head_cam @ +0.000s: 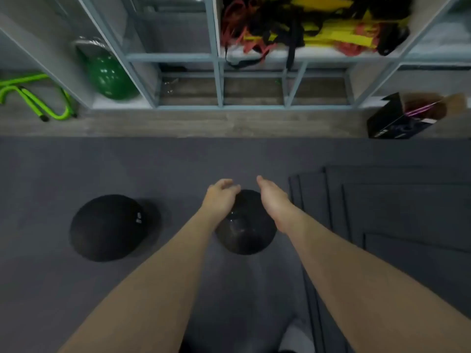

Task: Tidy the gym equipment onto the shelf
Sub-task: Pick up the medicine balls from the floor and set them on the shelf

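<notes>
Head view, looking down at dark grey floor matting (76, 169). Both bare arms reach forward. Left hand (221, 197) and right hand (272, 200) sit on either side of a glossy black round ball (244, 230) resting on the matting; fingers (225, 184) of both hands are spread and loosely curled, open, not gripping. Contact with the ball: cannot tell, image is blurred.

A second, matte black round ball (107, 228) lies on the matting to the left, well apart from the first.

Pale grey metal-framed shelf unit (216, 57) stands beyond the matting on wood-look floor. Its left lower bay holds a shiny green ball (109, 77). The upper middle bay holds a tangle of yellow, red and black straps (305, 29).

Lime green tubular hurdle (33, 98) lies on the floor at far left. Open black cardboard box (400, 118) sits at right. Stack of dark grey mats (395, 212) lies just right of the hands.
</notes>
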